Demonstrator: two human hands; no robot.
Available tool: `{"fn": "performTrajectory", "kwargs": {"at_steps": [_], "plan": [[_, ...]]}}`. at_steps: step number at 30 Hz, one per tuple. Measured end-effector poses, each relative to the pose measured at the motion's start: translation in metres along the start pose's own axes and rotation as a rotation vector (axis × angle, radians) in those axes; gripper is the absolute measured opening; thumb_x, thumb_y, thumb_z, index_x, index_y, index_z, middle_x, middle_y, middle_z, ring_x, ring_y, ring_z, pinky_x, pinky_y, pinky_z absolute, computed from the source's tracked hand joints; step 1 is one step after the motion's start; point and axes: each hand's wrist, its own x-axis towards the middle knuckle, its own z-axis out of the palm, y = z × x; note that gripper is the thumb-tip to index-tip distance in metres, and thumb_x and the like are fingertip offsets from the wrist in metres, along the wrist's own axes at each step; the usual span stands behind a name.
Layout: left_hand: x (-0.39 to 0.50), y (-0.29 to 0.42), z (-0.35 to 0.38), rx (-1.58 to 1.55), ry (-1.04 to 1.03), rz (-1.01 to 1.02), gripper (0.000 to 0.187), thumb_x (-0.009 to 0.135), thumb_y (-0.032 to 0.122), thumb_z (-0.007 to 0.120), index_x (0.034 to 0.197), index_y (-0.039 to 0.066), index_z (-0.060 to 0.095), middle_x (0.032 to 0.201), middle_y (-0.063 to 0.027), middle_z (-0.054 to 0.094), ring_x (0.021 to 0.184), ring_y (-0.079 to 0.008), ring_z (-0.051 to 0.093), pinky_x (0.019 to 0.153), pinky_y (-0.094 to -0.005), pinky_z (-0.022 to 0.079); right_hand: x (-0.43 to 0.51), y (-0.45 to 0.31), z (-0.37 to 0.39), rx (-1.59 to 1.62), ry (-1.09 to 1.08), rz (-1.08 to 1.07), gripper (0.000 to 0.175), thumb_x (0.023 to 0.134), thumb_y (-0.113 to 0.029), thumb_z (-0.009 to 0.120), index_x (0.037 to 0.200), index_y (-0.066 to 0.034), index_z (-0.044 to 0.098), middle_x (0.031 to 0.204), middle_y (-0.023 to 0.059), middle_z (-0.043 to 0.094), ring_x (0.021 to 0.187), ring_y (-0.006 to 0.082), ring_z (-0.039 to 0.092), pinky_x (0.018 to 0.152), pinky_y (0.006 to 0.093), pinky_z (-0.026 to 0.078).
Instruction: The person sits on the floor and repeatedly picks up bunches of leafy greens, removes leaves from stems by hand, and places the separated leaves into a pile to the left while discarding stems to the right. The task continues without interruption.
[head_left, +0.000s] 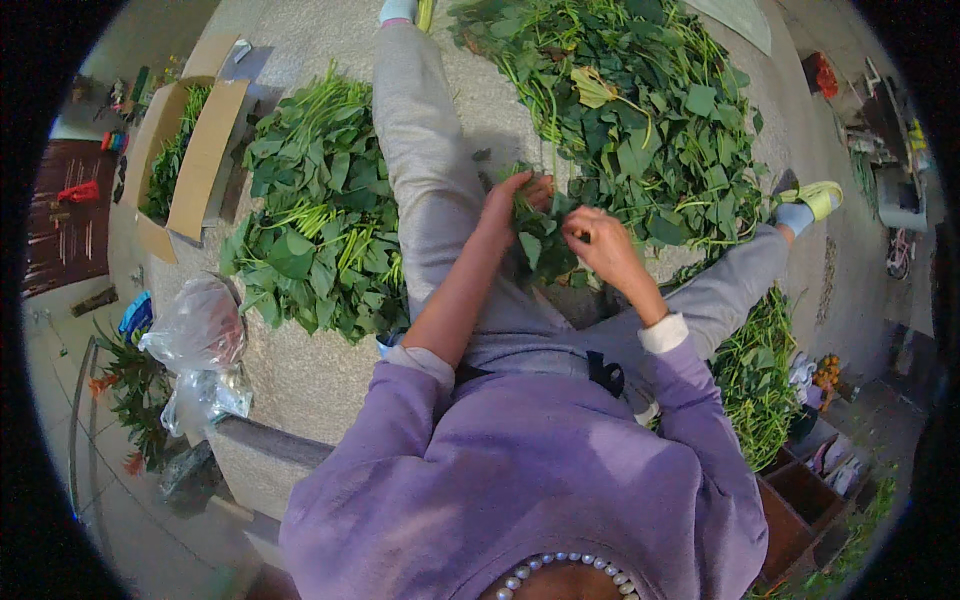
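Between my legs, my left hand (521, 196) is closed around a bunch of leafy green stems (538, 238), its leaves hanging below the fingers. Just right of the bunch is my right hand (596, 234), with thumb and fingertips curled together at the leaves; whether they pinch a leaf or stem is not clear. A large heap of leafy greens (637, 150) spreads beyond my hands to the right, with a yellowed leaf (592, 86) on top. Left of my leg lies another pile of greens (322, 255), some stems bundled side by side.
At the left stands an open cardboard box (208, 161) holding more greens. Clear plastic bags (199, 330) lie near a potted plant (139, 390). More green stems (757, 375) are heaped beyond my right thigh, beside a compartmented shelf (806, 491). My legs stretch out on both sides of my hands.
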Motion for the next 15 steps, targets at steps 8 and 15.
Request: {"fn": "performTrajectory", "kwargs": {"at_steps": [8,15], "plan": [[-0.03,-0.011,0.027,0.375,-0.12,-0.135,0.027,0.089,0.027,0.053,0.086,0.001,0.059,0.082,-0.0102,0.063,0.072,-0.0175,0.059,0.067,-0.031,0.046,-0.049,-0.013,-0.006,-0.002,-0.187,0.008,0.013,0.075,-0.01,0.062,0.085,-0.0022,0.059,0.083,0.0129,0.057,0.079,0.0331,0.057,0.067,0.0408,0.045],[-0.025,-0.019,0.034,0.921,-0.333,-0.031,0.024,0.088,0.028,0.056,0.077,0.008,0.054,0.059,-0.0017,0.049,0.049,-0.0132,0.044,0.049,-0.0276,0.035,-0.016,0.001,-0.032,-0.334,0.413,-0.144,0.018,0.087,-0.014,0.054,0.102,-0.0049,0.058,0.103,0.0097,0.059,0.105,0.0293,0.051,0.089,0.039,0.04]]}}
